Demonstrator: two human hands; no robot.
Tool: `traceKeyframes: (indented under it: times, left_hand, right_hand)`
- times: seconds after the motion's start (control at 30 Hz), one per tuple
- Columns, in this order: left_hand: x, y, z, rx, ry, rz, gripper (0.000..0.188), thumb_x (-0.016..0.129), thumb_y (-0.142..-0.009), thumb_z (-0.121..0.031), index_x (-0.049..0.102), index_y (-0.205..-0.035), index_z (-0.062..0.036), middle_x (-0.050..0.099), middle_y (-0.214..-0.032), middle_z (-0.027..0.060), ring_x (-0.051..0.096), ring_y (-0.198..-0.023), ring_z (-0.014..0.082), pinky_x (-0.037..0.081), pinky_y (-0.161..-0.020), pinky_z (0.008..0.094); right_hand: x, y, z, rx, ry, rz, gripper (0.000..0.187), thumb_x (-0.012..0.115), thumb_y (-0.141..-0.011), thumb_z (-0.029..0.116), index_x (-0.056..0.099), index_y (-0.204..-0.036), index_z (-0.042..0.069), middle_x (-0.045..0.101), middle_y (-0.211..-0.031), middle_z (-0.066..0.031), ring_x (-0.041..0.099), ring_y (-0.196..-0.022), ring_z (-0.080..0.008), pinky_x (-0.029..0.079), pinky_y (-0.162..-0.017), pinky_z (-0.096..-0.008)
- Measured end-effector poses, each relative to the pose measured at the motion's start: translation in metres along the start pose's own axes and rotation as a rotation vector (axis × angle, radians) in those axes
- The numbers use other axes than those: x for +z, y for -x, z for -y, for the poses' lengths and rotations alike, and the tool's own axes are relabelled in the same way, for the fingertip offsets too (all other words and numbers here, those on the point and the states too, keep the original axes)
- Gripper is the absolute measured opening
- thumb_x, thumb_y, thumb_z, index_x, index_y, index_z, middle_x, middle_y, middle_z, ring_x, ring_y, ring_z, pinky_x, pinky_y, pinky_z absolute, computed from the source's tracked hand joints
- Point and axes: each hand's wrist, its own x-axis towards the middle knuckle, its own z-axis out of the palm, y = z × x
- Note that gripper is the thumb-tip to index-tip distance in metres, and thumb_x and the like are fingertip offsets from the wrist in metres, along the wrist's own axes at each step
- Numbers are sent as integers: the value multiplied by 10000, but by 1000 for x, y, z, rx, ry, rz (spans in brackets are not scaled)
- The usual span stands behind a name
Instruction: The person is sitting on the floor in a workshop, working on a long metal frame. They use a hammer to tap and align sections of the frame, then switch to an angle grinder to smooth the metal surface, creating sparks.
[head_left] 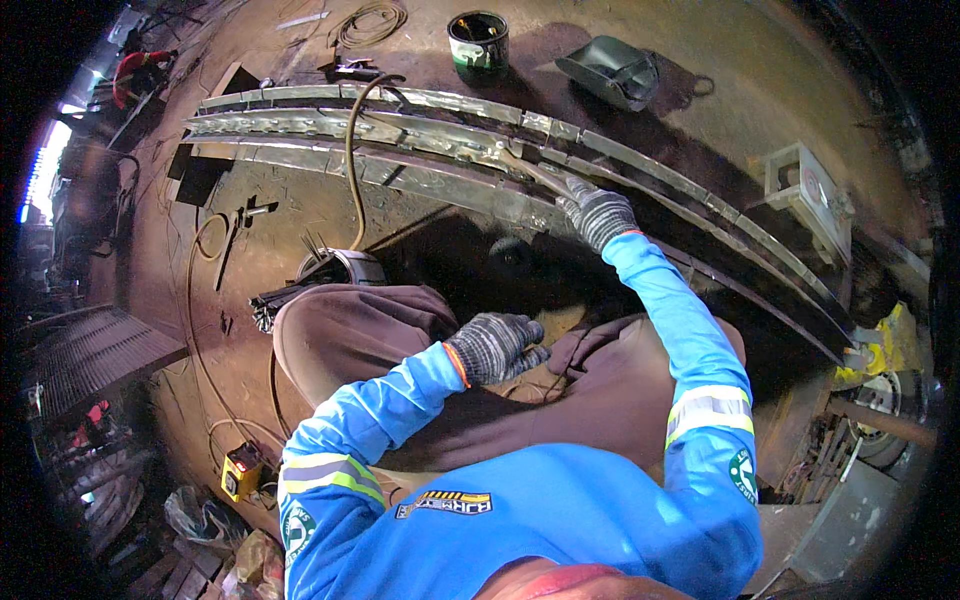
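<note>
The right hand (602,214), in a grey knitted glove, is closed around the near end of a slim, flat tool (538,174); the tool slants up and to the left from the fingers, its far end lying at the middle one of three long metal bars (400,131), though whether it touches the metal I cannot tell; the bars run side by side across the floor, beyond the person's bent knees; the left hand (494,348), gloved likewise, hangs above the lap with fingers loosely curled, a gap between them and the thumb, and nothing visible in its grasp; a brown cable (351,165) crosses over the bars to the left of the tool; below it, near the left knee, stands a round container (362,266) with thin dark rods beside it; past the bars sit a paint-streaked bucket (478,50) and a dark shield-like object (608,72).
</note>
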Motion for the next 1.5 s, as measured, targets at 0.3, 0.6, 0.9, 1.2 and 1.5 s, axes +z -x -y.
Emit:
traceKeyframes:
  times: [0.3,0.6,0.9,1.2,1.5]
  left_hand:
    - [1,0,3,-11,12,36,303,530,-854,-348,568,-882,-49,570,-790,166,571,-757,362,464,-641,442]
    - [-3,1,0,-12,23,42,277,528,-857,-325,569,-883,-53,575,-791,161,576,-758,357,469,-648,440]
    - [-1,1,0,-25,14,34,279,534,-852,-330,569,-883,-54,569,-784,158,574,-741,360,467,-633,442]
    - [-3,2,0,24,10,0,279,538,-850,-323,564,-877,-47,564,-766,170,566,-735,372,461,-630,448]
    - [-2,0,1,18,-14,19,286,536,-848,-337,567,-886,-55,559,-774,162,569,-733,365,457,-622,452]
  right_hand:
    - [-14,3,-1,-167,-362,-306,501,492,-876,407,491,-1241,64,576,-1104,-214,561,-993,-374,439,-880,-423]
    - [-28,4,9,-144,-165,-367,499,459,-875,452,498,-1223,96,599,-1068,-194,587,-943,-351,458,-839,-422]
    - [-37,7,17,-17,-143,-135,495,463,-872,447,492,-1241,118,596,-1073,-191,579,-950,-374,457,-825,-447]
    - [-25,11,2,25,-117,8,518,472,-870,449,487,-1245,92,568,-1109,-214,551,-1006,-373,439,-866,-434]
    - [-14,14,-22,-63,-25,-62,499,485,-859,453,523,-1216,107,602,-1075,-177,580,-947,-366,450,-849,-435]
